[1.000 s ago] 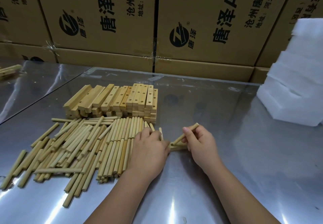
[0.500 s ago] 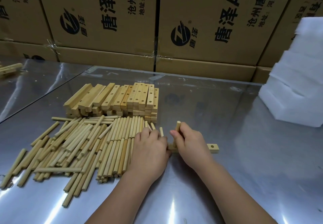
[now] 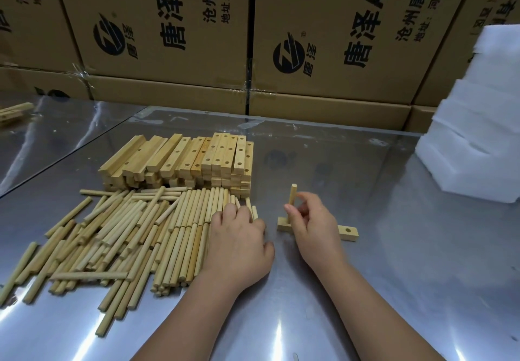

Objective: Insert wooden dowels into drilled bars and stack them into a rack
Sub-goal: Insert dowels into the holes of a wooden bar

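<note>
An upright dowel [image 3: 292, 199] is held in a single bar [image 3: 349, 232] by the right hand [image 3: 312, 225], while the left hand [image 3: 239, 242] lies on the heap of loose dowels [image 3: 118, 237].

At the left the heap is spread over the steel tabletop [image 3: 408, 262], with a stack of drilled bars [image 3: 183, 161] just beyond it. The left hand is laid palm down on the heap's right edge, wrist low, fingers bent over the dowels; whether one is gripped cannot be told. Just to the right, apart from the heap, the single bar lies flat on the tabletop, and the upright dowel is seated at its left end. The right hand is set over the bar's middle, its forearm reaching in from the near right, and the dowel's shaft is pinched between thumb and curled forefinger. An open hole is seen near the bar's right end. White foam sheets [image 3: 478, 135] are piled at the far right, and printed cartons [image 3: 168, 23] stand behind.
</note>
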